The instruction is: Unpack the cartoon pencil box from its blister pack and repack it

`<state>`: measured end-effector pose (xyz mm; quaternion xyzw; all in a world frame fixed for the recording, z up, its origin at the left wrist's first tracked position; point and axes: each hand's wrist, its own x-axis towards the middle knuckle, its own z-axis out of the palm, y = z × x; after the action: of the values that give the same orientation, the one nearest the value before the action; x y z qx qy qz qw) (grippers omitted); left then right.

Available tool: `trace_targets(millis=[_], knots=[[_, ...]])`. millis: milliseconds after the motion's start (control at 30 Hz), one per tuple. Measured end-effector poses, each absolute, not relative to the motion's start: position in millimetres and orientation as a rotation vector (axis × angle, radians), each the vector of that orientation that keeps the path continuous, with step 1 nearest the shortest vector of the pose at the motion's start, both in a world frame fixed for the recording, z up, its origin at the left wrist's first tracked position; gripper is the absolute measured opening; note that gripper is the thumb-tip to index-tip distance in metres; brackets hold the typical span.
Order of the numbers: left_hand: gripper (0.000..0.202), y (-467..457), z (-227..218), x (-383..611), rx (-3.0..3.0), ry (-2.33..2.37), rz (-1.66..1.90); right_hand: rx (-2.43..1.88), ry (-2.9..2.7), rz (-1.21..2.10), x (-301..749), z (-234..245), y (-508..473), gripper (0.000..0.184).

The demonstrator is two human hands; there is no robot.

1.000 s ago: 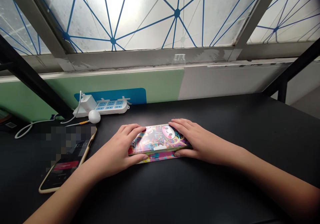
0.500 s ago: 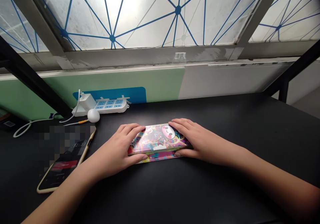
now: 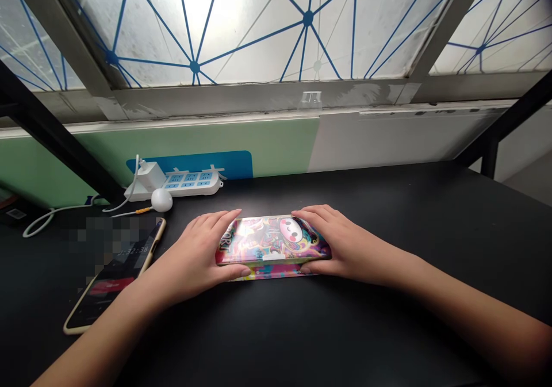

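Note:
A flat, brightly patterned case with a cartoon face on its lid lies on the black table, a little past the middle. My left hand grips its left end, thumb on the front edge and fingers over the top. My right hand grips its right end the same way. The lid's front edge stands slightly raised above the base, so a narrow gap shows along the front.
A phone with its screen lit lies on the table to the left. Behind it sit a white power strip with a plugged-in charger, a white cable and a small white ball. A frosted window fills the back.
The case's lid has lifted slightly at the front. My left fingers have slid from the lid's top toward its left end. Both hands stay on the case.

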<state>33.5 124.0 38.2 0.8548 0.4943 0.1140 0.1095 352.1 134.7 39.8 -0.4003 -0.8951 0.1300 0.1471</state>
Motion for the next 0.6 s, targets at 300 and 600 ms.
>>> trace_targets(millis=[300,600], knots=[[0.08,118.2,35.3,41.2,2.824,1.346,0.639,-1.207,-2.428,0.367,369.9,48.6,146.6,0.083],[0.086,120.0,37.1,40.1,2.774,1.552,0.841,-1.24,-2.29,0.218,367.6,49.8,150.4,0.061]])
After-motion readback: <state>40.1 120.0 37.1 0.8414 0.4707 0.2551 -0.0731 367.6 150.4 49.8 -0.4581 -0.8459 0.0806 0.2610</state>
